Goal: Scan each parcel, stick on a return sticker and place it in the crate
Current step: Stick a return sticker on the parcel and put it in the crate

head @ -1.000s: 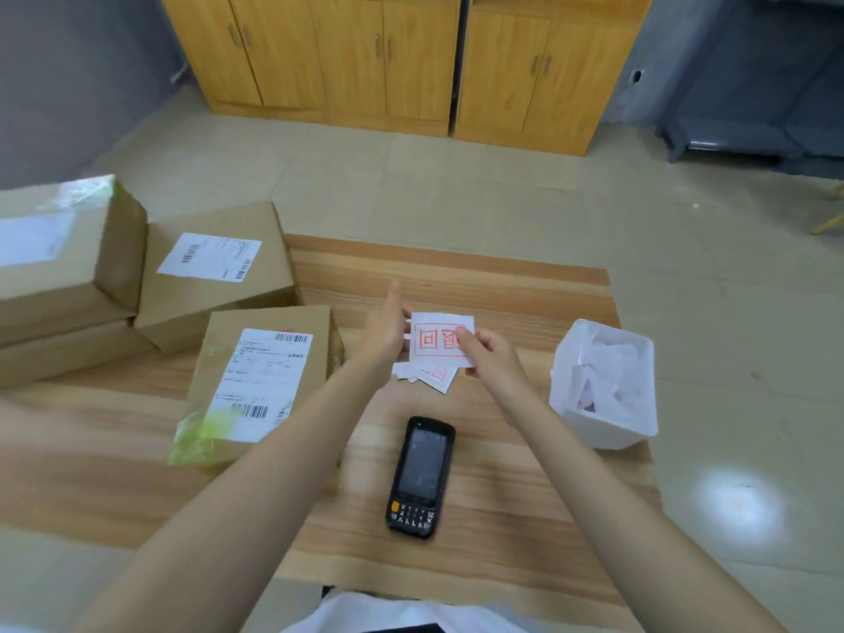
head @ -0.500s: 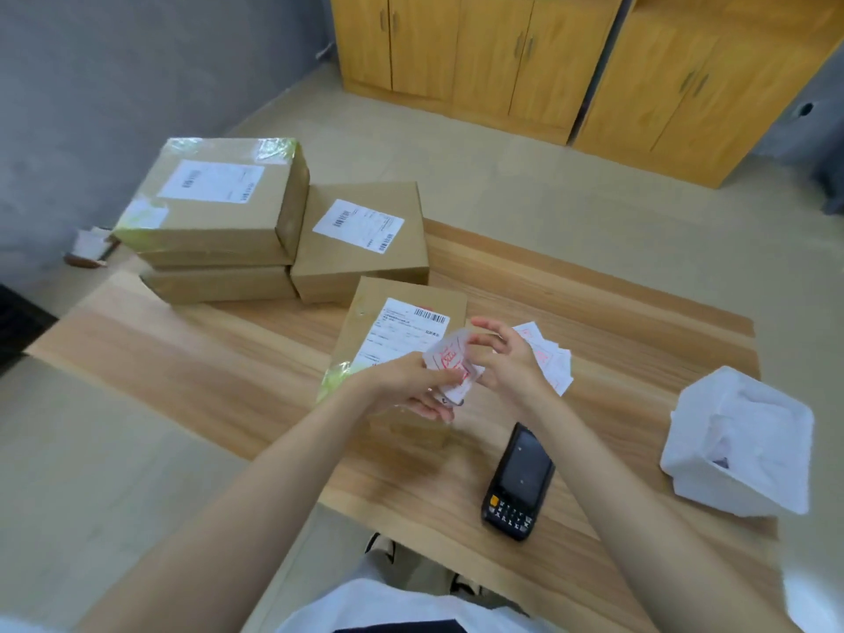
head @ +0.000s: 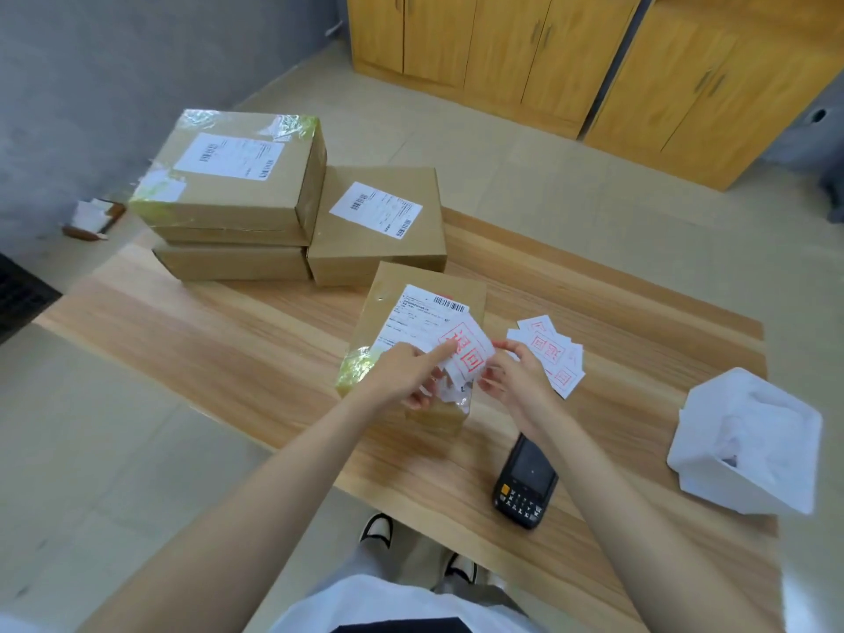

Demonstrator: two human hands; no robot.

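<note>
A flat brown parcel (head: 424,285) with a white shipping label lies in the middle of the wooden table (head: 228,349). Above its near end I hold a white return sticker (head: 470,354) with red characters. My left hand (head: 406,376) pinches its left side and my right hand (head: 511,376) pinches its right edge. More return stickers (head: 555,354) lie fanned on the table just right of my right hand. The black handheld scanner (head: 525,482) rests on the table near the front edge, below my right wrist.
Three more brown parcels stand at the table's far left, two stacked (head: 237,185) and one (head: 379,221) beside them. A white bin (head: 749,445) with crumpled paper sits at the table's right. Wooden cabinets (head: 593,61) line the far wall.
The view swung left and down. The sticker was lifted off the pile and brought over the near parcel; both hands now hold it above the shipping label.
</note>
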